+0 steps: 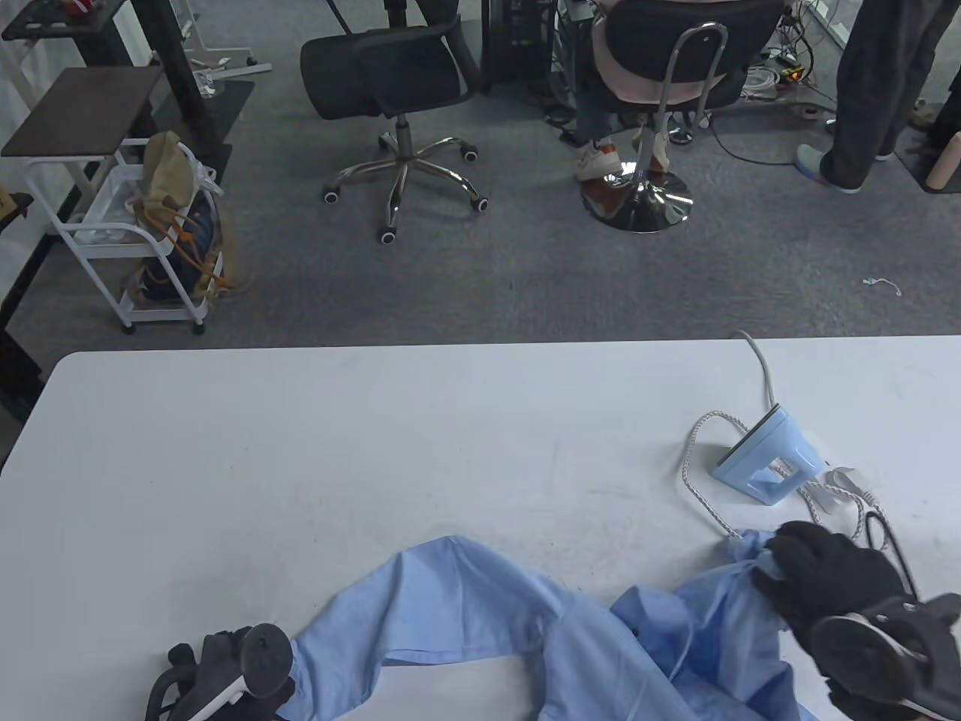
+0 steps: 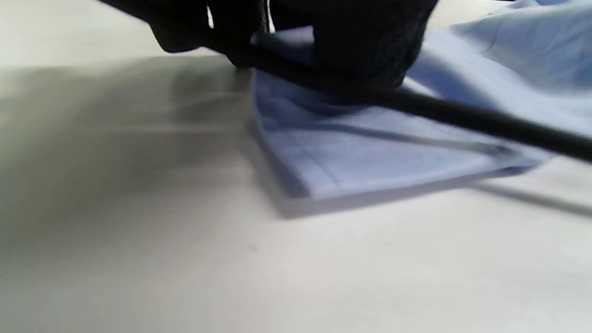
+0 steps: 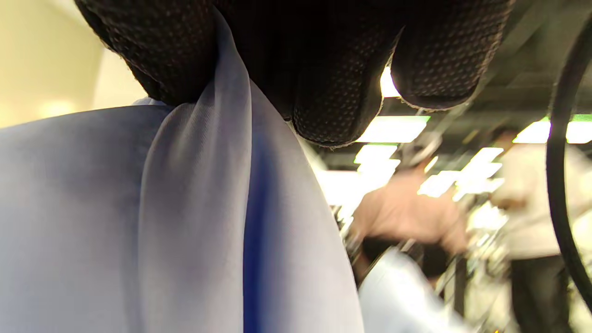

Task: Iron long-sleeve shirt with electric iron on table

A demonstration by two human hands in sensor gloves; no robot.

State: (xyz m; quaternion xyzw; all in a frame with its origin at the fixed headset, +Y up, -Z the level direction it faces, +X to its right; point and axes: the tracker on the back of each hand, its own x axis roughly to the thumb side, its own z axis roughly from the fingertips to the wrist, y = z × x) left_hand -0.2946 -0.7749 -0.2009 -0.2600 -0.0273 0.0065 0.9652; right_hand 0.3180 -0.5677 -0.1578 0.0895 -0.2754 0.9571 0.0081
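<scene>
**Blue shirt gripped at both ends, iron parked just beyond it**

The light blue long-sleeve shirt [image 1: 525, 638] lies crumpled at the near edge of the white bench [image 1: 300, 451], one sleeve arching away from the body of the garment and coming back down toward the left hand [image 1: 225, 672]. In the left wrist view that sleeve's cuff lies flat on the bench, and the gloved fingers [image 2: 365, 46] come down onto its top; whether they pinch the cloth or only press it cannot be told, as the view is blurred and dark there. At the shirt's other end the right hand [image 1: 833, 593] holds a bunch of fabric lifted off the bench. The right wrist view shows a fold of the blue cloth caught between the curled fingers [image 3: 342, 92], hanging down from them.

The electric iron [image 1: 769, 462], pale blue, rests just beyond the shirt's right end, apart from the cloth and a little farther from the person than the right hand. Its braided white cord [image 1: 702, 481] loops on the bench between the iron and the shirt, and runs on over the far edge.

No brand, label or writing can be read on the shirt, the iron or the gloves.

Beyond the bench, past the iron, stand an empty black office chair [image 1: 394, 75], a white trolley [image 1: 143, 248] with bags, and a seated person [image 1: 653, 67].
</scene>
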